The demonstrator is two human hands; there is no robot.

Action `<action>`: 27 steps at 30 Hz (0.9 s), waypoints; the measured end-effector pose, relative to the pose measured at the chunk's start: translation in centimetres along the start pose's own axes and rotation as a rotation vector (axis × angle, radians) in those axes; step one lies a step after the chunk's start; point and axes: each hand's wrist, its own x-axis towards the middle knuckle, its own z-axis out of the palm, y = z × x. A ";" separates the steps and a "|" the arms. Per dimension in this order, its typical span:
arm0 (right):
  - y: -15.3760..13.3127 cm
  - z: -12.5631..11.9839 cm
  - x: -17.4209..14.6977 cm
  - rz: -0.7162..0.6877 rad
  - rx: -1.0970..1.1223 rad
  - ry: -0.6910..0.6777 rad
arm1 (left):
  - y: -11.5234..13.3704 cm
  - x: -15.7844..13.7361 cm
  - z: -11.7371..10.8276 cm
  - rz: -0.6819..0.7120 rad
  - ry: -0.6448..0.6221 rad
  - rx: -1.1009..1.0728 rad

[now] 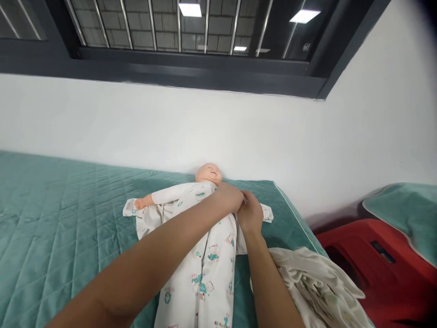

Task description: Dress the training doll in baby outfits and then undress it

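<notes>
A baby doll (209, 173) lies on its back, its head close to the wall. White baby clothes (213, 255) with printed animals in green and pink cover its body and legs. Its arm on the left is stretched out, the bare hand (144, 202) resting on a loose printed sleeve (129, 207). My left hand (230, 197) reaches across the doll's chest with curled fingers, meeting my right hand at the doll's other arm. Closed around that arm's sleeve is my right hand (251, 212); a printed sleeve end (267, 213) shows just beyond it. Most fingertips are hidden.
The green quilted cover (68, 228) runs up to the white wall (153, 123), under a dark-framed barred window (191, 70). Crumpled white cloth (314, 282) lies by my right forearm. At the right stands a red plastic stool (368, 237) with green fabric (409, 209) over it.
</notes>
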 end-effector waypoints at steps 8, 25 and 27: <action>-0.7 -1.2 0.2 0.115 -0.072 -0.122 | 0.9 0.1 0.5 -0.050 -0.072 0.119; 0.4 -2.1 1.0 0.319 -0.120 -0.325 | -0.4 2.3 1.2 0.121 -0.238 0.178; 0.5 -2.1 0.9 0.310 -0.108 -0.311 | -0.7 2.2 1.2 0.141 -0.230 0.194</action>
